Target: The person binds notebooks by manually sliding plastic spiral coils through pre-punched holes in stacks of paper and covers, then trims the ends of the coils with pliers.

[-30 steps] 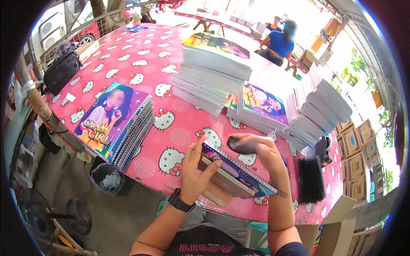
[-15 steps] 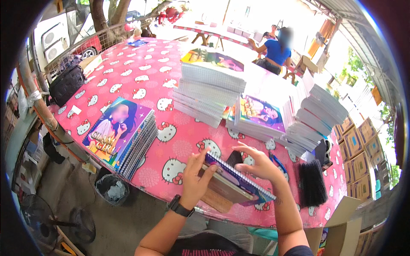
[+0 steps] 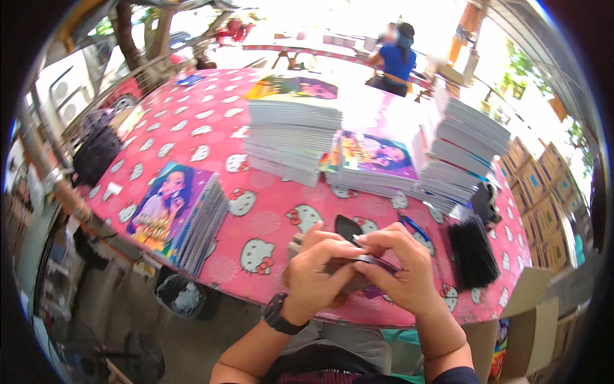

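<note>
In front of me, close to the table's near edge, both hands grip a spiral notebook (image 3: 378, 261), seen nearly edge-on. My left hand (image 3: 322, 269) has its thumb and fingers closed on one side. My right hand (image 3: 404, 267) pinches the other side, fingertips close to the left ones. Fingers hide most of its cover. Just beyond the hands lies a dark, flat, rounded object (image 3: 348, 228) whose kind I cannot make out. A blue-handled tool (image 3: 416, 229) rests beside my right hand. Farther right is a bundle of black binding coils (image 3: 473, 253).
Spiral notebooks with illustrated covers are stacked (image 3: 176, 208) at left on the pink patterned table (image 3: 272, 211). Tall paper stacks (image 3: 291, 131) (image 3: 464, 150) stand at the back, a lower cover stack (image 3: 377, 157) between. An open carton (image 3: 527, 326) is at lower right; a person (image 3: 396, 61) is beyond.
The notebook has gone from tilted with its coil edge showing to nearly edge-on. My right hand has come down and closed on it, and both hands are nearer together. The view has shifted slightly.
</note>
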A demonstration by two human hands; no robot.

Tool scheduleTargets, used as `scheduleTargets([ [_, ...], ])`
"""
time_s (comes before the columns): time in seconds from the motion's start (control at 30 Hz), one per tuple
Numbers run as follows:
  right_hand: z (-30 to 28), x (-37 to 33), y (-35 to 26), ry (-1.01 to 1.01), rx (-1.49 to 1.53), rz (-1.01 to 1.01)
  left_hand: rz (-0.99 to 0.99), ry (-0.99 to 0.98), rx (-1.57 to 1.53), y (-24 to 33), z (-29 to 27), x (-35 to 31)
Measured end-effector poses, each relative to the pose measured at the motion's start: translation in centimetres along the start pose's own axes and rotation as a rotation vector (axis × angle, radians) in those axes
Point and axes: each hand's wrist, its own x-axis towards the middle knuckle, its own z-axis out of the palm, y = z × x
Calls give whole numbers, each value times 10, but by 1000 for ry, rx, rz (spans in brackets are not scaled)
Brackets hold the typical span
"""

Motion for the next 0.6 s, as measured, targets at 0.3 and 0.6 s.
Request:
scheduleTargets([
  [0.3,5,10,-18,5,-306,-197,-164,17,-147,2,-7,-1],
  [0.6,2,98,-65,647,5,-494,-85,473,-255,-4,-90,1],
])
